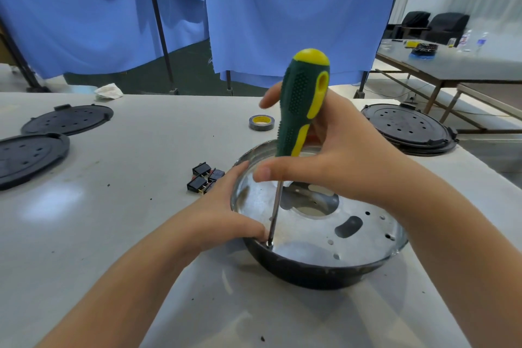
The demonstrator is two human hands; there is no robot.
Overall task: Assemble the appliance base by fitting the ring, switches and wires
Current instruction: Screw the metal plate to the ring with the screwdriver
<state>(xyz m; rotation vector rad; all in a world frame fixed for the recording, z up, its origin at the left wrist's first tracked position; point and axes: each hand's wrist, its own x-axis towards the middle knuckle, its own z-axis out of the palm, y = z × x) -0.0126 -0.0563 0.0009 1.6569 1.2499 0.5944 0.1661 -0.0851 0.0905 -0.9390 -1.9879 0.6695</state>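
Black round covers (26, 157) lie at the far left of the white table (127, 234), one cut by the left edge and a second one (67, 119) just behind it; between them and the middle there is a wide bare part of the table. Further right, a small group of black switches (204, 180) sits just beside the left side of the base (319, 223), a shallow metal bowl with a dark outer wall and several holes in its floor. The left hand (226, 216) holds the base at its left rim, with the fingers curved around the outside wall and the thumb over the rim near the screwdriver tip. A roll of tape (261, 122) lies behind, near the far edge of the table. The right hand (336, 161) grips the green and yellow handle of the screwdriver (303, 104), which stands almost upright, slightly tilted, with its tip down on the floor of the base close to the left wall. To the right, another black cover (406, 128) rests at the right edge of the table, well apart from the base. Blue cloth (282, 8) hangs behind the table.
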